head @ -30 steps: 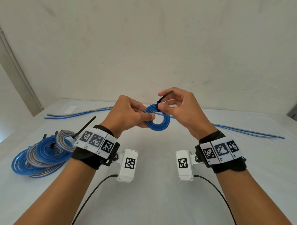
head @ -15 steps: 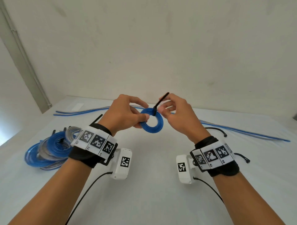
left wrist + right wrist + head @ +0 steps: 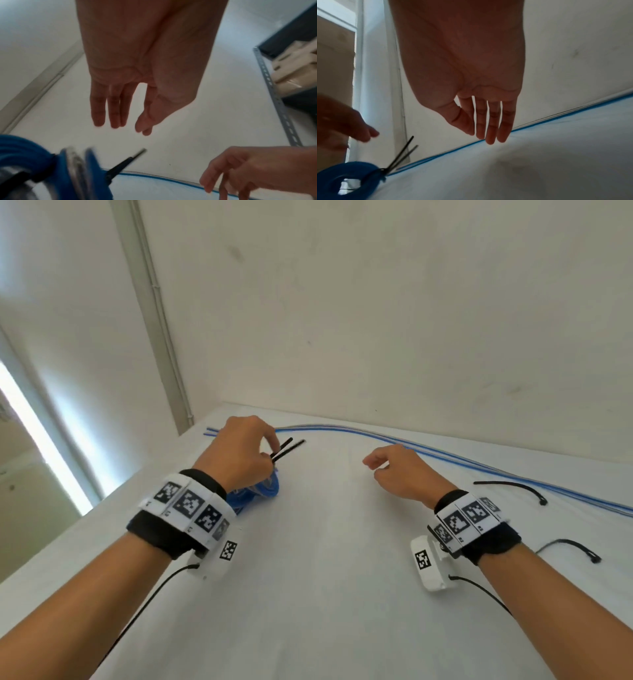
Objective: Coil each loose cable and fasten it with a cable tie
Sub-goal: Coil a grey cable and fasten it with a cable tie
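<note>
Our left hand lets its straight fingers hang over the tied blue coil on the tabletop, our right hand is loose and empty, and long cables and ties still wait.

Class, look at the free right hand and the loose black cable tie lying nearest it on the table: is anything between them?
Nothing visible. The right hand hovers empty, and only bare table lies between it and the cable tie.

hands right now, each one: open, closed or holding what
Left hand: open, fingers straight, holding nothing.
Right hand: open, fingers straight, holding nothing.
</note>
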